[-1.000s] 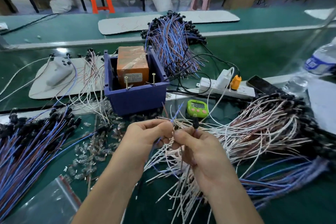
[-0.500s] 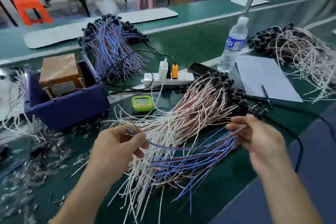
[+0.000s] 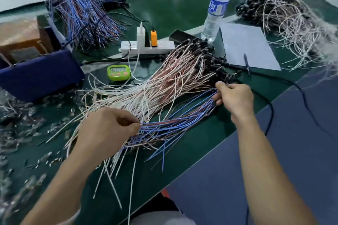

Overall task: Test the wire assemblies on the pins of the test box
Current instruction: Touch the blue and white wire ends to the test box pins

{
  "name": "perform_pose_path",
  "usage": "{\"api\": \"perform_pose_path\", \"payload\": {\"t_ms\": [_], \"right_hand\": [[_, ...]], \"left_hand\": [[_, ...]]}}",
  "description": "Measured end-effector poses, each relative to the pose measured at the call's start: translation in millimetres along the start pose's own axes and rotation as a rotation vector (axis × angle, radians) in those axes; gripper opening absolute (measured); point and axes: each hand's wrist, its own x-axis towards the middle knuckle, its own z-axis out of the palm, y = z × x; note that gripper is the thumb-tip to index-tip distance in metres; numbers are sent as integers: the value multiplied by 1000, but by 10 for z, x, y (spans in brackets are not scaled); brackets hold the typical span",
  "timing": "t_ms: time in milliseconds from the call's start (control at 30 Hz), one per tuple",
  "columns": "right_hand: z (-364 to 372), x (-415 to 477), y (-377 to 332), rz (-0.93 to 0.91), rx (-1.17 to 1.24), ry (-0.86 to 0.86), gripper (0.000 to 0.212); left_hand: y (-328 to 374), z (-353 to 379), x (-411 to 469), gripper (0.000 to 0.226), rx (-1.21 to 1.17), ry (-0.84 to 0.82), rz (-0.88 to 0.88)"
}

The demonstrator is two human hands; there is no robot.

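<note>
— Where are our hands?
— Our left hand [image 3: 108, 129] pinches the blue wires [image 3: 175, 122]; our right hand [image 3: 236, 97] grips their far end.
— And the wires?
— Right of the box [image 3: 40, 73], apart from it, on the bench [image 3: 204, 139].

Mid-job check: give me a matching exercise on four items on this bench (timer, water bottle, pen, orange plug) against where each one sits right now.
Things:
1. green timer
2. water bottle
3. pen
4. orange plug

Places:
A. plugged into the white power strip
B. lying across the near edge of the sheet of paper
C. lying flat, just right of the blue test box
D. standing upright beside the black phone

Pairs: 1-C, 2-D, 3-B, 4-A.
</note>
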Motion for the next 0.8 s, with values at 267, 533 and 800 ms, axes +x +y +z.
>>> {"api": "perform_pose_path", "payload": {"t_ms": [267,533,800], "right_hand": [[48,-310,-177,-144,-129,230,27],[489,-1001,-671,-306,143,-164,25],[1144,-1631,-1159,-482,177,-509,19]], "left_hand": [[-15,9,8,10,-62,174,-41],[-71,-31,125,8,-307,148,36],[-411,-276,111,12,-411,297,17]]}}
